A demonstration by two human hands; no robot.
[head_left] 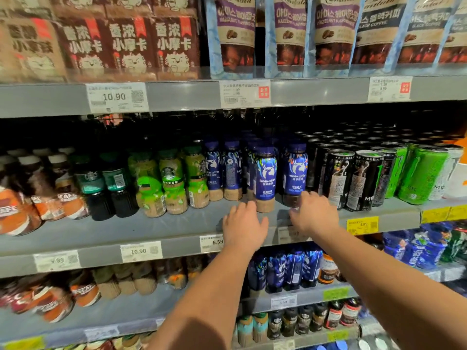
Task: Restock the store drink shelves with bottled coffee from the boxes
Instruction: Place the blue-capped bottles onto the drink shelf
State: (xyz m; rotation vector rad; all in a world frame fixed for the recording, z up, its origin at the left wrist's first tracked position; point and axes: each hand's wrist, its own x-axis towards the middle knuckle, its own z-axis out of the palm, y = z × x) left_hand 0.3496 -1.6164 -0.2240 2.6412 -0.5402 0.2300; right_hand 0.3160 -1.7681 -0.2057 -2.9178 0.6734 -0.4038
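The left hand (243, 224) is being held open, fingers spread and loosely straight, over the front of the middle shelf (156, 231). Nothing is being gripped by it. Its fingertips are being brought just beside the base of the pale-bottomed blue bottle (264, 178), though contact cannot be confirmed through the blur. The right hand (313, 214) is likewise being held open and empty, its fingers being stretched toward the foot of the dark-bottomed blue bottle (297, 173), which may be being touched.

Both bottles are being kept at the front of their rows on the middle shelf. The rows are being flanked by green-labelled bottles (171, 183) on the left and by black and green cans (364, 178) on the right, and more blue bottles are being ranked behind. No box is being shown.

A risk is being judged here. If these tall, narrow bottles are being nudged low at the base, one could be tipped back into its row and the others toppled with it. If one is dragged forward, it could be sent over the shelf edge. The nearest can could also be knocked by a sideways brush of the right hand.

Both bottles are being stood upright, long axis vertical, caps pointing up at the shelf above, with the printed labels being faced outward.
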